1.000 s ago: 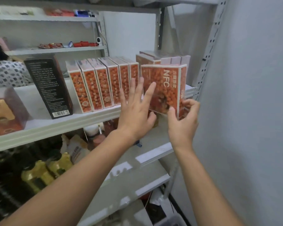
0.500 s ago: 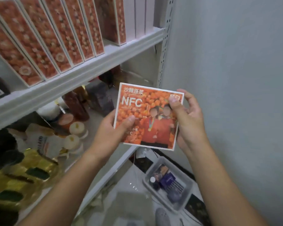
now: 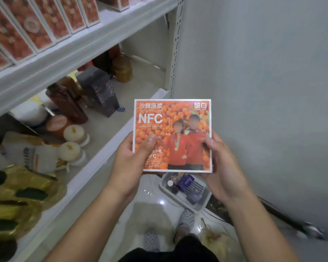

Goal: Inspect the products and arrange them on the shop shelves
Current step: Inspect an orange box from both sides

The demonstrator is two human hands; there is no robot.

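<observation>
Here one flat, square box [image 3: 172, 135] sat at the middle of the view, its glossy card printed with orange fruit and edged in white, its front toward the camera. Two hands held it. The left hand [image 3: 127, 167], at the box's 7 o'clock, pinched the lower left corner, thumb flat on the front and fingers curled behind. The right hand [image 3: 222, 167], at 5 o'clock, gripped the lower right edge the same way. At 11 o'clock at least five matching boxes [image 3: 45, 25] stood upright in a row on a white metal shelf [image 3: 87, 48]. Below it, at 9 o'clock, two round pale-lidded jars [image 3: 74, 132] stood side by side. One grey plastic tray [image 3: 201, 205] lay at 6 o'clock.
</observation>
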